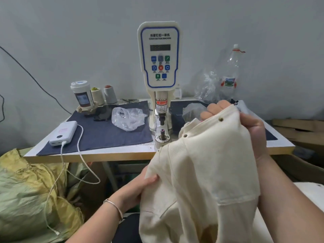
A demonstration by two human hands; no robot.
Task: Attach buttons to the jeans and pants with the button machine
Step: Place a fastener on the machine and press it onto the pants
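Cream pants [206,165] hang in front of me, lifted off the table. Two small brass buttons show on them, one near the top edge [221,119] and one lower left [185,135]. My right hand [252,127] grips the top edge of the cloth, fingers curled over it. My left hand [140,186] pinches the lower left edge of the fabric. The white button machine [159,67] stands at the table's middle, its lower die post [162,135] bare, just left of the pants.
A table [87,156] with dark cloth mats holds a white power bank [64,133] with a cable, a plastic bag [128,118], thread cones [103,95], a cup [82,95] and a plastic bottle [229,74]. A yellow-green sack [26,193] sits at lower left.
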